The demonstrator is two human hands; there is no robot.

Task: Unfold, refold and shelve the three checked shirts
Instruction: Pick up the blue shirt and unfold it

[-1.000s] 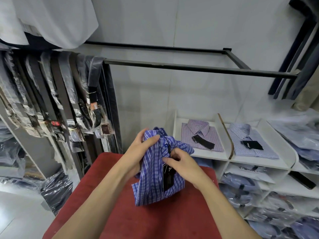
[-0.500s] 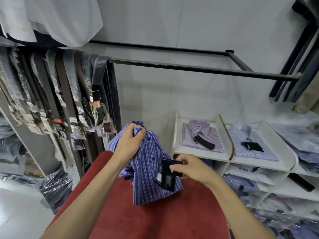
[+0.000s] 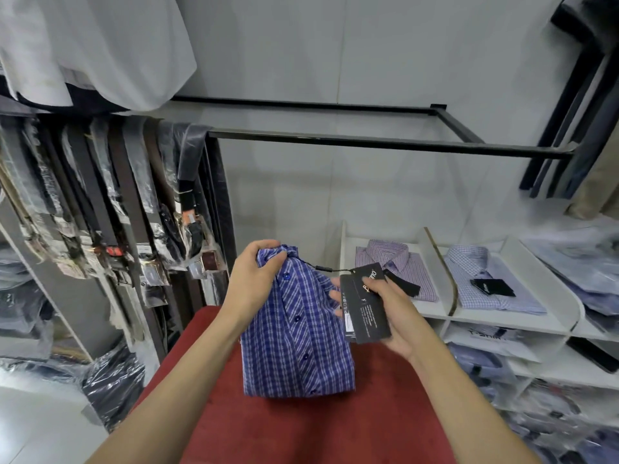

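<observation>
Blue checked shirt (image 3: 298, 333) hangs bunched from the person's left hand (image 3: 251, 279), which grips the collar end in a curled fist, while the lower folded part rests on the red table (image 3: 301, 430) just below both hands. To the right of the cloth, the right hand (image 3: 385, 316) pinches the black hang tag (image 3: 365, 304) between thumb and fingers, its cord running back to the collar.

Soft, light cotton, I'd say — it will sag and slide wherever it isn't held, so taking it at the two shoulders or the collar corners looks the surest way to shake it open; the buttons down the front give a line to fold along. That tag dangles on a thin cord and could catch in a fold.

Just beyond the right hand sits the white shelf unit (image 3: 502, 321), with a purple checked shirt (image 3: 395, 272) and a pale lilac checked shirt (image 3: 485, 283) lying folded in neighbouring bays, each with a dark tag on top. Past the left hand hang wrapped belts (image 3: 110, 202). Above both hands runs a black rail (image 3: 385, 142) — high enough, I judge, not to hinder the unfolding, though the shelf's upright dividers leave narrow bays to aim for
</observation>
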